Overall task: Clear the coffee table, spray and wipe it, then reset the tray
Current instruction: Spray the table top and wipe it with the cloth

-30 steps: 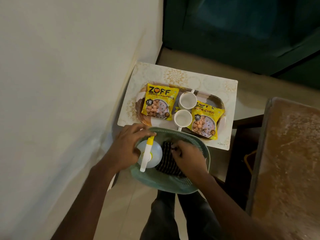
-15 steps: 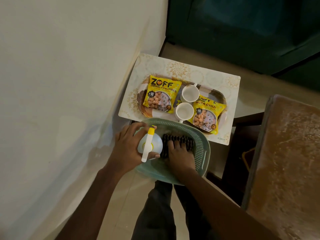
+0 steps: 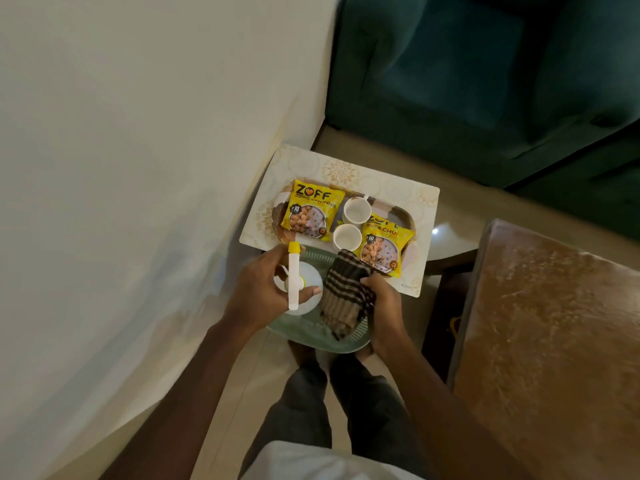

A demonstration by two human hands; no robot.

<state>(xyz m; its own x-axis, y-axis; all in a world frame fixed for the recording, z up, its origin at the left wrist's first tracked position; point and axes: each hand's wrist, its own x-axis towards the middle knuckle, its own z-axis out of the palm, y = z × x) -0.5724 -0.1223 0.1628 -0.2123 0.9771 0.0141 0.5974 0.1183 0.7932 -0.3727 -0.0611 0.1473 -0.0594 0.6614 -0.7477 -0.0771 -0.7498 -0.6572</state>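
Striped brown-black cloth point(image 3: 346, 296), crumpled, right hand point(image 3: 382, 306)

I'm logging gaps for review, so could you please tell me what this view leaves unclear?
- Head view: basket floor, covered by striped cloth and both hands.
- Spray bottle level, masked by left hand.
- Tray surface, under packets and cups.
- Small packet print, too fine.
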